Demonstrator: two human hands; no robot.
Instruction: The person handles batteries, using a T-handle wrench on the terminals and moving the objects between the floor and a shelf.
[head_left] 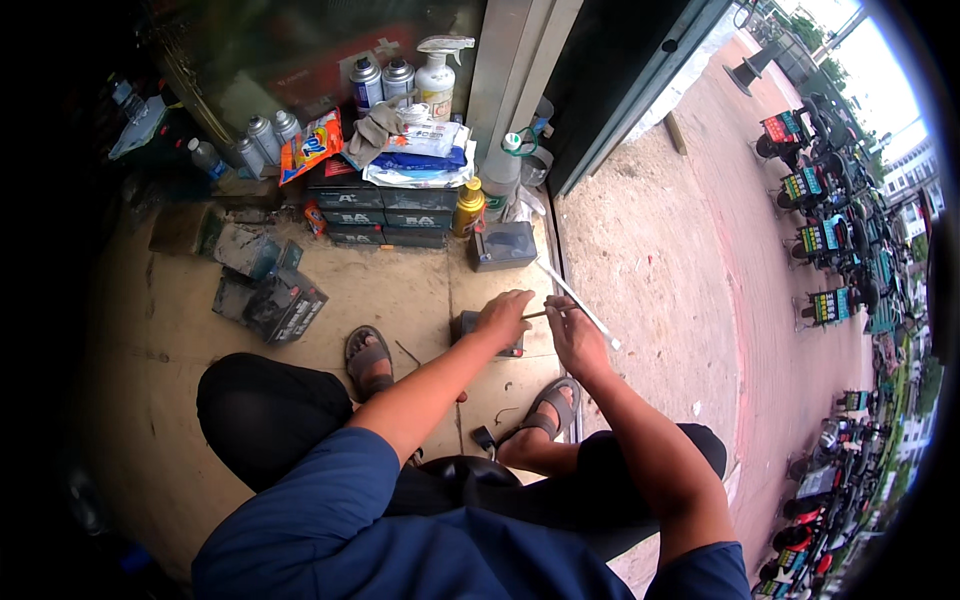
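Observation:
On the floor between my feet sits a small dark block-shaped battery [512, 350], mostly covered by my left hand [503, 318]. The fingers of that hand are bent over its top and grip it. Just to the right, my right hand [576, 338] is closed on a thin dark rod-like tool [540, 314]. This tool points left, and its end meets the fingers of my left hand; the exact contact is hidden. A pale, thin strip [585, 308] runs slantwise behind my right hand.
Stacked battery boxes [420, 218] stand ahead, carrying packets, a grey glove and spray cans. Nearer are an open grey case [502, 246] and a yellow bottle [469, 208]. Old batteries [270, 302] lie left. A door frame [640, 90] rises right, with parked scooters [815, 190] outside.

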